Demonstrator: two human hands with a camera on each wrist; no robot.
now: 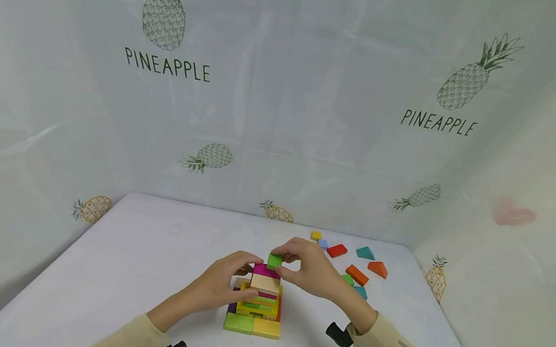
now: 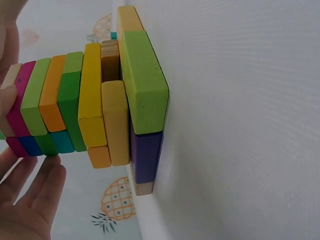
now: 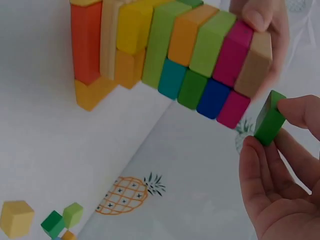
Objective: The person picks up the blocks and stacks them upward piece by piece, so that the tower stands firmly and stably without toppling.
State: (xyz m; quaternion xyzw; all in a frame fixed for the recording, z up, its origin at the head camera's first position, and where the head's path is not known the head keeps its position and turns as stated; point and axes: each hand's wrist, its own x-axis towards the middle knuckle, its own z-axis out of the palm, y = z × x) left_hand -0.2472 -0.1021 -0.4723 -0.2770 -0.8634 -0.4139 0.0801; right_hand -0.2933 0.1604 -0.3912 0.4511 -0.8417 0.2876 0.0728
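My right grip pinched the green block; my left grip cupped the block tower; level lowering seemed safest.

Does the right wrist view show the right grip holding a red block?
No, the right grip pinches a green block there.

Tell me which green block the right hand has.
The green block near the top of the tower, pinched between thumb and fingers of the right hand; other green blocks are stacked or lie loose.
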